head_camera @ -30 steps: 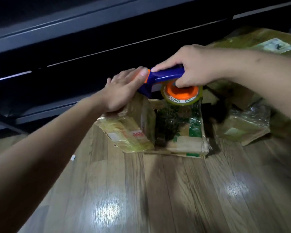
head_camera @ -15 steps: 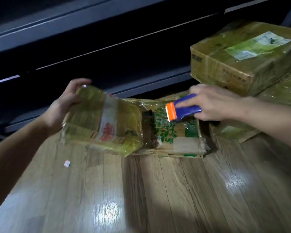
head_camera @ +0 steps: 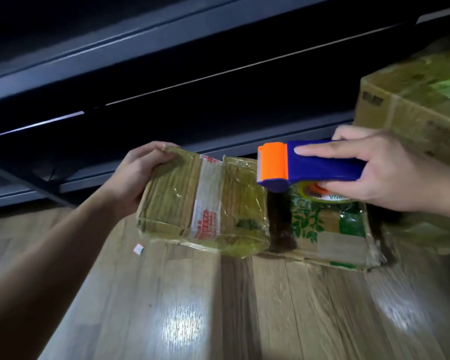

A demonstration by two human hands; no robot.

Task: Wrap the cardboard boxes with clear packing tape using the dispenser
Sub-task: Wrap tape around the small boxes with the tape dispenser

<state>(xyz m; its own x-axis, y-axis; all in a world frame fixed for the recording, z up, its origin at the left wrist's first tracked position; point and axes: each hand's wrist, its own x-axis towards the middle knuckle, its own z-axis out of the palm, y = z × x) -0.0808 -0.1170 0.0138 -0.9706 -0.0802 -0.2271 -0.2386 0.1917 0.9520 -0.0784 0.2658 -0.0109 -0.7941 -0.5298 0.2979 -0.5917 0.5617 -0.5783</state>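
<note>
the small cardboard box (head_camera: 203,206) looks light and fairly stiff, but its crinkled skin of clear tape should be slick, so it is best taken by an edge or corner with fingers curled over. the left hand (head_camera: 138,178) grips it that way at its far left corner, tilted above the wooden floor (head_camera: 244,307), just beside the leaf-printed box (head_camera: 322,229) lying flat. the right hand (head_camera: 379,172) is wrapped round the blue tape dispenser (head_camera: 322,165), forefinger straight along its top, the orange cutter (head_camera: 273,162) poised at the small box's far right corner; whether it touches i cannot tell.
</note>
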